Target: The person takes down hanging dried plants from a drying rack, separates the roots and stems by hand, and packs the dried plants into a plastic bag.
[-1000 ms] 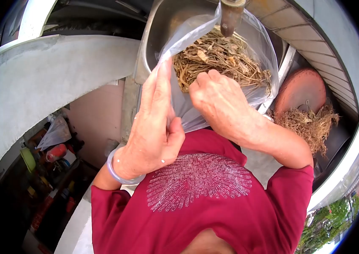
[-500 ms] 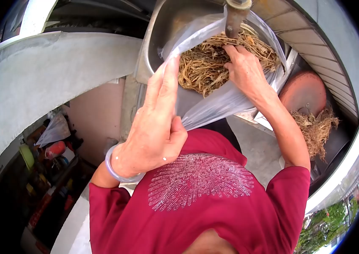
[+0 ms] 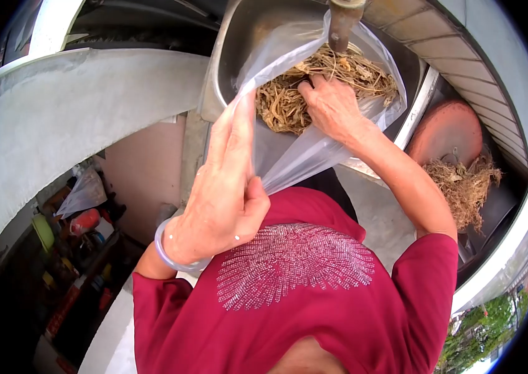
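A clear plastic bag lies with its mouth spread inside a metal sink. Brown dried plant stalks fill the bag in a tangled heap. My left hand, fingers long and straight, holds the near left rim of the bag, with the thumb at its lower edge. My right hand reaches into the mouth, its curled fingers pressed into the stalks; the fingertips are partly hidden among them. A ring-shaped bangle circles my left wrist.
A rusty pipe or tap hangs over the bag. To the right, a round reddish lid stands beside more dried fibrous plants. A curved grey ledge runs along the left, above a dark area with assorted items.
My right hand has moved left within the bag, into the stalks. The bag's right rim and the heap have shifted slightly left. My left hand has moved only a little.
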{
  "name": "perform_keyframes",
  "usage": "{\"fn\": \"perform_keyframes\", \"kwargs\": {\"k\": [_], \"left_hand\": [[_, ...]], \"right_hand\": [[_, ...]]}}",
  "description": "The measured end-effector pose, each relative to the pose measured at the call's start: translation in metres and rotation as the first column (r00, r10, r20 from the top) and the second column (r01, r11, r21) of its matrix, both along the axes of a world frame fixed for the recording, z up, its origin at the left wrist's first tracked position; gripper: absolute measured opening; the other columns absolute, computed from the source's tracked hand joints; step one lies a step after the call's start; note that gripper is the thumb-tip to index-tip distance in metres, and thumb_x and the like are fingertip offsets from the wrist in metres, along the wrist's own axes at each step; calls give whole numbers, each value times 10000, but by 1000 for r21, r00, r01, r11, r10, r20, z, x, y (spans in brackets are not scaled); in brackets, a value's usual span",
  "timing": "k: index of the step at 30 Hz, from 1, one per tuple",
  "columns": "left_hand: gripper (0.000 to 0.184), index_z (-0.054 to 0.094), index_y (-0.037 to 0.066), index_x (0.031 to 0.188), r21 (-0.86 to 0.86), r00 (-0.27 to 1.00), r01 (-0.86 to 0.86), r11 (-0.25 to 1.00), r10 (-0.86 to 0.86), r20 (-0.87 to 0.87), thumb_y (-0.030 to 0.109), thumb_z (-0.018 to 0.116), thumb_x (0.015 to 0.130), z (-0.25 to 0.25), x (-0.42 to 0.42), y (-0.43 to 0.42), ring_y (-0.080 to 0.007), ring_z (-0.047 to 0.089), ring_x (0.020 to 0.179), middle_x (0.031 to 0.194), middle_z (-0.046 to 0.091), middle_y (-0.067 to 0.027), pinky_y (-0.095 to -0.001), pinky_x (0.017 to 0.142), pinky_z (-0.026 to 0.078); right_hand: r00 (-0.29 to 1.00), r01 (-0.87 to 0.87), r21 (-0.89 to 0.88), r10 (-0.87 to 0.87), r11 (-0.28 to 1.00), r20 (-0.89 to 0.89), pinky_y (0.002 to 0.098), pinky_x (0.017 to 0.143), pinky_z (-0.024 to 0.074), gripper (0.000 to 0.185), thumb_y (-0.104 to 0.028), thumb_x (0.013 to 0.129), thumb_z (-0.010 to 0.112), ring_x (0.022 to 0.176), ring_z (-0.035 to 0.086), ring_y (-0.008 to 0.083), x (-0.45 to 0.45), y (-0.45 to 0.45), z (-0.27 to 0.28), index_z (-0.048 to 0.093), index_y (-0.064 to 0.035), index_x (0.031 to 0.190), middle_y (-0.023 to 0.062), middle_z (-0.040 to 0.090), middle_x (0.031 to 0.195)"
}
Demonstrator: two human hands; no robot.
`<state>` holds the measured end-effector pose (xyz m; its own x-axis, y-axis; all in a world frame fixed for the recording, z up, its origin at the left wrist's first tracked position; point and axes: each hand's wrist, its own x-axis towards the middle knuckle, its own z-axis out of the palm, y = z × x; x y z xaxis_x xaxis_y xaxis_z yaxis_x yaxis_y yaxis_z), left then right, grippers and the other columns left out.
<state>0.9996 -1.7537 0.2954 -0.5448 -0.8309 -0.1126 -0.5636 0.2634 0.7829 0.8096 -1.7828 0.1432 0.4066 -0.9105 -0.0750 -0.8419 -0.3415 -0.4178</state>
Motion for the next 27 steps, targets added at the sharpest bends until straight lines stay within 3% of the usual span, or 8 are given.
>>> {"fn": "perform_keyframes", "kwargs": {"k": [4, 9, 12, 16, 19, 20, 22, 27], "left_hand": [[883, 116, -116, 1383, 8, 999, -26, 1000, 25, 30, -120, 409, 549, -2, 4, 1, -366, 249, 1324, 1403, 246, -262, -385, 1088, 175], [873, 117, -111, 1385, 26, 998, -55, 998, 55, 14, -120, 420, 566, -2, 1, 1, -367, 249, 1324, 1398, 256, -266, -382, 1085, 183], [864, 118, -107, 1386, -5, 998, -65, 998, 65, -3, -121, 422, 578, -5, 2, -1, -363, 250, 1324, 1396, 261, -266, -378, 1084, 187], [876, 99, -25, 1416, -68, 999, -35, 997, 36, 22, -113, 441, 615, -7, 2, -3, -462, 434, 1122, 1381, 218, -278, -368, 781, 476], [868, 108, -49, 1406, 27, 998, -69, 997, 69, -1, -114, 438, 606, -5, -3, -1, -430, 391, 1171, 1388, 233, -267, -371, 875, 380], [862, 117, -75, 1397, 29, 997, -75, 997, 76, -22, -115, 432, 595, -6, -4, -1, -392, 329, 1244, 1393, 251, -258, -367, 982, 277], [857, 126, -95, 1391, 31, 997, -76, 997, 76, -27, -120, 425, 588, -6, -6, -2, -347, 277, 1312, 1401, 265, -247, -353, 1068, 216], [855, 127, -60, 1406, 116, 989, -89, 989, 102, -111, -149, 424, 610, -7, -11, 0, -305, 330, 1277, 1416, 242, -230, -283, 894, 415]], "right_hand": [[1000, 22, 23, -22, 999, -4, 456, 686, 504, 158, -26, 702, 548, 840, 597, 358, -19, -9, 22, 578, 23, 849, 195, 576, 898], [994, 78, 50, -82, 996, 73, 455, 692, 473, 155, -1, 681, 533, 736, 595, 392, -39, -13, 34, 593, 35, 820, 221, 592, 711], [978, 60, 166, -92, 984, 189, 415, 769, 469, 300, -3, 707, 513, 828, 605, 373, -55, -14, 42, 612, 44, 986, 232, 621, 882], [935, 199, 321, -277, 926, 220, 382, 783, 476, 331, -15, 704, 508, 832, 618, 363, -71, -12, 52, 630, 15, 1011, 248, 617, 906], [926, 246, 403, -336, 881, 169, 352, 780, 467, 340, -53, 721, 491, 835, 623, 337, -75, -8, 62, 628, 2, 1027, 242, 626, 899], [920, 262, 423, -357, 867, 161, 348, 778, 464, 339, -62, 724, 489, 838, 623, 334, -78, -8, 62, 629, -1, 1026, 240, 628, 895], [909, 235, 459, -361, 857, 210, 319, 744, 461, 346, -84, 727, 496, 774, 617, 254, -87, -8, 56, 628, -12, 1038, 193, 647, 833], [832, 278, 630, -510, 725, 220, 265, 655, 438, 262, -63, 718, 520, 659, 525, 105, -107, -8, 52, 654, -15, 938, 34, 606, 695]]}}
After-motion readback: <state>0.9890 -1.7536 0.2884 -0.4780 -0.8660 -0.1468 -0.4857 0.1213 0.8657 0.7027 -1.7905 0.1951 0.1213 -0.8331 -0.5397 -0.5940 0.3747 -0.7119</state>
